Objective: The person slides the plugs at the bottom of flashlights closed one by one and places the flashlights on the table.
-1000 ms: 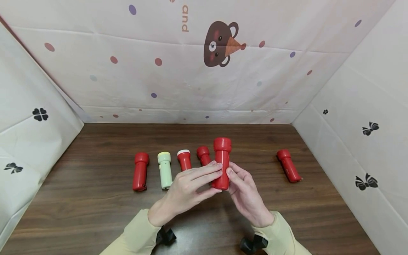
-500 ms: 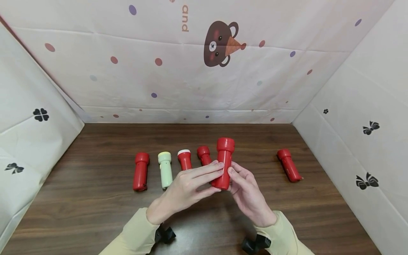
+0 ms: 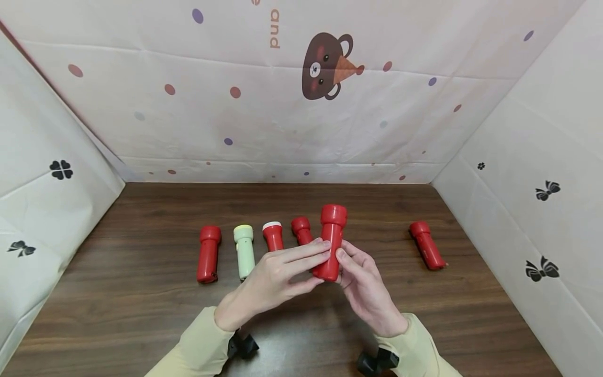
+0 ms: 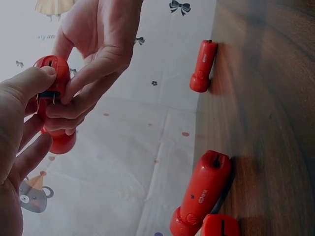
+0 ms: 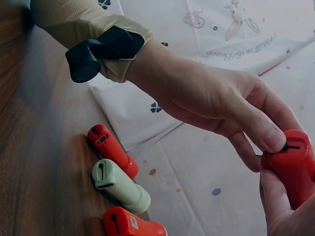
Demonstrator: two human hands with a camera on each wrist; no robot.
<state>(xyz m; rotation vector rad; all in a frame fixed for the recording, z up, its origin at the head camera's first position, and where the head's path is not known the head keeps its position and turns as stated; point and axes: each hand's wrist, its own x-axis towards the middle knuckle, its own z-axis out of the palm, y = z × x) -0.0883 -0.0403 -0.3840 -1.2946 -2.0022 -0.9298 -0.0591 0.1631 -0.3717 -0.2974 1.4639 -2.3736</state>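
Note:
A red flashlight (image 3: 334,222) is held above the table, head pointing away, by both hands. My left hand (image 3: 275,275) pinches its tail end, fingers along the side and the thumb (image 5: 273,138) on the slotted slider there. Two thin metal prongs (image 4: 53,100) stick out at that end in the left wrist view. My right hand (image 3: 369,293) grips the body from the right, its thumb along the side. Behind the hands, a smaller red flashlight (image 3: 300,228) and a red one with a white rim (image 3: 272,235) are partly hidden.
A pale green flashlight (image 3: 244,254) and a red flashlight (image 3: 208,256) lie on the wooden table (image 3: 141,298) to the left. Another red flashlight (image 3: 427,246) lies far right. Patterned white sheets (image 3: 264,125) wall the back and sides.
The held flashlight's head has tilted slightly to the right, with the right hand shifting a little along with it. Over the last half second almost nothing moves.

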